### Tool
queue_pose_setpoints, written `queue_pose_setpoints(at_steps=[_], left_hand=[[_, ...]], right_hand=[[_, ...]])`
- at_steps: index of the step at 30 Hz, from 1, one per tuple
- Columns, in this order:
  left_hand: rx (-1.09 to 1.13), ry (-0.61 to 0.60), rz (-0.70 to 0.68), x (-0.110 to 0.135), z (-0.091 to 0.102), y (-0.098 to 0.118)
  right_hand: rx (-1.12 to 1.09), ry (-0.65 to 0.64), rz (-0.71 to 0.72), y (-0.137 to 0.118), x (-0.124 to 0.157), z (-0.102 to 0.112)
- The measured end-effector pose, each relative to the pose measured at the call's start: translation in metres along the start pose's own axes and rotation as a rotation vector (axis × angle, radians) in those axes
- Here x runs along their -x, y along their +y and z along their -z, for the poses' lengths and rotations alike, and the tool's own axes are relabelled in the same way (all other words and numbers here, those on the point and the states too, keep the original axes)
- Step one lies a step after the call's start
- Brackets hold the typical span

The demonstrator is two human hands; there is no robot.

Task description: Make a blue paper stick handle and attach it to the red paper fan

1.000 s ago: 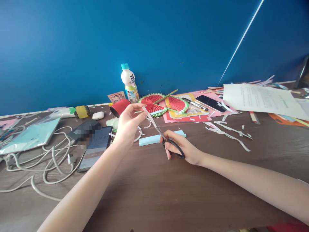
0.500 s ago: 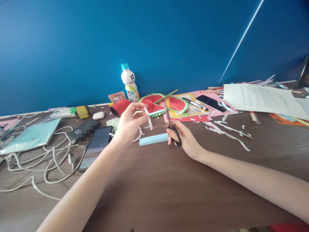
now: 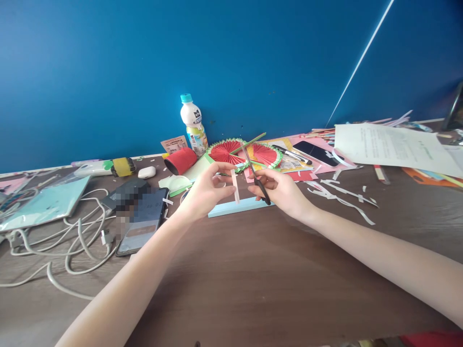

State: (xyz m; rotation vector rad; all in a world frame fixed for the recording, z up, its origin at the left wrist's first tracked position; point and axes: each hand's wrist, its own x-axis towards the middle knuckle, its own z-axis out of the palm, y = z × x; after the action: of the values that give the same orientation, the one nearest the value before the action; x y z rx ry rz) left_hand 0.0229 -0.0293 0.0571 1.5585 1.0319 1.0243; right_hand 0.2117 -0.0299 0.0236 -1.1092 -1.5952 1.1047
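"While I steer remotely, my left fingers pinch the strip, above the surface. Delicate?"

"Likely: light, easily creased; take its edge. My right fingers curl round the surely stiffer scissors by the handles, just beside the strip."

Brown wood-grain surface is carrying a long blue bar, white paper strips, looping pale cables, a left-side phone, a small white case.

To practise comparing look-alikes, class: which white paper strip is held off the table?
The short strip pinched in the left hand, left of the scissors in the right hand; the loose white strips farther right lie on the table.
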Motion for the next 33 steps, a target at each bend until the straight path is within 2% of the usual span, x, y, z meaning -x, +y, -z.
queue_pose_setpoints(at_steps=[3,5,7,10,12,16,20,24,28,33], left_hand=[[-0.006,0.005,0.015,0.000,-0.003,0.000],[-0.011,0.008,0.032,0.001,-0.004,0.002],[-0.018,0.010,0.039,0.001,-0.005,0.003],[-0.021,0.004,0.056,0.002,-0.006,0.004],[-0.025,-0.006,0.074,0.003,-0.007,0.003],[-0.051,-0.008,0.062,0.004,-0.008,0.004],[-0.089,-0.014,0.029,0.005,-0.010,0.004],[-0.115,-0.031,0.000,0.006,-0.014,0.003],[-0.184,-0.041,-0.060,0.008,-0.019,0.001],[-0.266,-0.014,-0.072,0.011,-0.024,0.002]], right_hand=[[0.251,-0.028,0.004,0.005,-0.006,0.007],[0.531,-0.023,0.083,0.010,-0.013,0.018],[0.767,0.042,0.123,0.014,-0.019,0.032],[1.088,0.076,0.057,0.019,-0.026,0.052],[1.158,0.026,-0.034,0.021,-0.029,0.062],[0.996,-0.119,-0.202,0.017,-0.032,0.070],[0.693,-0.174,-0.060,0.000,-0.023,0.051],[0.370,-0.414,-0.008,-0.023,-0.004,0.021],[0.301,-0.400,0.011,-0.031,0.009,0.007],[0.196,-0.392,-0.007,-0.024,0.009,0.006]])
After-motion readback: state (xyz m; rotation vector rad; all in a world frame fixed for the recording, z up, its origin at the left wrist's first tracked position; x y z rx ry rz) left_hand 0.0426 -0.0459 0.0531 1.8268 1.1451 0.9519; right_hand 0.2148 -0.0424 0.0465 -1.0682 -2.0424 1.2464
